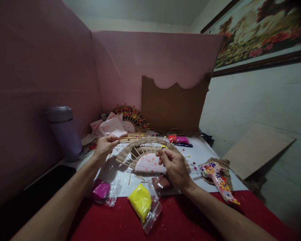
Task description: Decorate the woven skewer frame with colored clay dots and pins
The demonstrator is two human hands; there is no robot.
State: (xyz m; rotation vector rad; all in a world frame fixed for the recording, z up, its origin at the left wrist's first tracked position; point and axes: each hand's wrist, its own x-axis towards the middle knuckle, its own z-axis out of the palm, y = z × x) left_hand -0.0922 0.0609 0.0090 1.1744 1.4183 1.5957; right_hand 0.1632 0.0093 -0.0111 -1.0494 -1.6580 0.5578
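A half-round twine-wrapped craft piece [132, 148] with thin wooden sticks, several tipped with small coloured balls, lies on the white sheet. Pink spotted fabric [146, 163] covers its inner half-disc. At its upper left edge, my left hand [105, 146] is raised with thumb and fingertips pinched together; anything between them is too small to make out. My right hand [175, 165] hovers over the fabric's right side, thumb and forefinger pressed together, and covers part of the piece. What it holds, if anything, cannot be made out. A small yellow bit [164, 146] shows just above its fingers.
Bags of yellow clay [140, 202], magenta clay [101, 190] and brown clay [162, 183] lie in front. A patterned glue gun [219, 179] rests at right, a purple tumbler [66, 135] stands left. Behind are a finished-looking half-round piece [128, 126] and brown cardboard [174, 107].
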